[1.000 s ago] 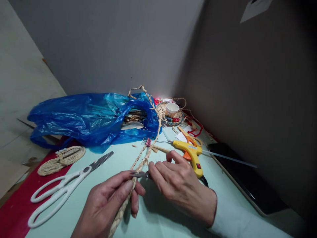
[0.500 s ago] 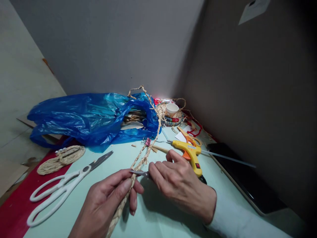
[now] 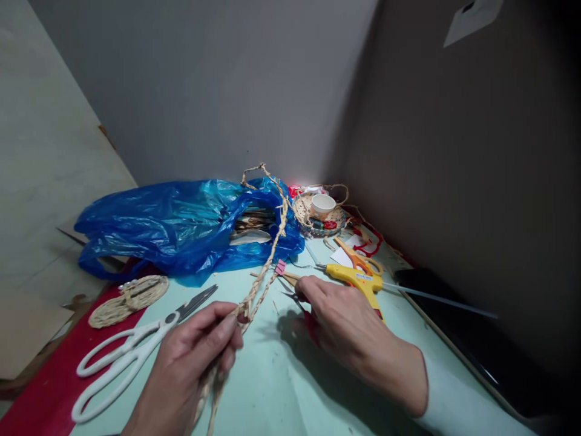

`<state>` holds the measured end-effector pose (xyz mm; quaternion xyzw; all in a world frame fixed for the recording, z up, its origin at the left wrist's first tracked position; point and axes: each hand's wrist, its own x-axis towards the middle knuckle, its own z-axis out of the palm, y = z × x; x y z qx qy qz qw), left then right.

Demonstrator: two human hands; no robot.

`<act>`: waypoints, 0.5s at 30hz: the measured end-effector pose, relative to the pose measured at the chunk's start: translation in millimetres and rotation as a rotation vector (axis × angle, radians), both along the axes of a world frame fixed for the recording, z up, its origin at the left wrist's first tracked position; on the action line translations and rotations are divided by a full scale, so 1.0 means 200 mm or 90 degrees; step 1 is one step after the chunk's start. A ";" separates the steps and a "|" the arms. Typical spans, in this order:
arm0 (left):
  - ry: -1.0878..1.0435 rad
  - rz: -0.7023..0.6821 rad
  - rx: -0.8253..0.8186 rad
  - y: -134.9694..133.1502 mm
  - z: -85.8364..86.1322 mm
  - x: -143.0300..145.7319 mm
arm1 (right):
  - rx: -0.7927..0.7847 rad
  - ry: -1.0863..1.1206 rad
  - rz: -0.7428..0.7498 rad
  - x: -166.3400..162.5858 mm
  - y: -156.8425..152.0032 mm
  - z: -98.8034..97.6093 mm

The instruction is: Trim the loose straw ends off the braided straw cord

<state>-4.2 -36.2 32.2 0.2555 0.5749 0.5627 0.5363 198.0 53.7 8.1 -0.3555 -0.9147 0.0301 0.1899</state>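
Note:
My left hand (image 3: 190,363) is closed around a braided straw cord (image 3: 265,272) that runs up from my palm toward the blue bag. My right hand (image 3: 345,327) is closed on small scissors with red handles (image 3: 293,293), their thin blades pointing left, a short way right of the cord. A pink clip (image 3: 280,266) sits on the cord just above the blades. Large white-handled scissors (image 3: 131,348) lie on the table to the left of my left hand.
A blue plastic bag (image 3: 181,224) lies at the back. A yellow glue gun (image 3: 358,280) and orange-handled scissors (image 3: 358,259) lie beyond my right hand. A coiled straw mat (image 3: 129,293) rests on the red sheet at left. A woven dish with a white cup (image 3: 323,206) stands far back; a dark tablet (image 3: 472,327) lies at right.
My right hand has drawn the small scissors away from the cord, up and to the right. My left hand has slid a little higher along the cord. The view shifted slightly.

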 end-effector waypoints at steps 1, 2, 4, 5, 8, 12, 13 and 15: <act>-0.023 -0.002 -0.001 0.01 0.00 0.00 | -0.016 -0.021 -0.008 0.00 0.00 0.00; -0.047 -0.012 -0.001 0.01 0.00 -0.01 | -0.031 -0.039 -0.014 0.00 0.00 0.00; -0.089 -0.043 -0.001 0.02 0.00 -0.01 | -0.046 -0.053 -0.014 0.00 -0.01 0.01; -0.106 -0.054 0.002 0.02 0.00 -0.02 | -0.042 -0.047 -0.003 0.00 -0.02 0.01; -0.131 -0.071 0.011 0.02 -0.01 -0.02 | 0.020 -0.015 0.037 -0.02 -0.03 0.03; -0.132 -0.042 0.014 0.03 -0.01 -0.01 | 0.146 0.020 0.058 -0.04 -0.04 0.03; -0.130 -0.030 0.008 0.02 -0.01 0.00 | 0.180 0.028 0.062 -0.04 -0.04 0.03; -0.120 -0.021 -0.006 0.01 0.00 0.00 | 0.252 0.036 0.068 -0.05 -0.05 0.03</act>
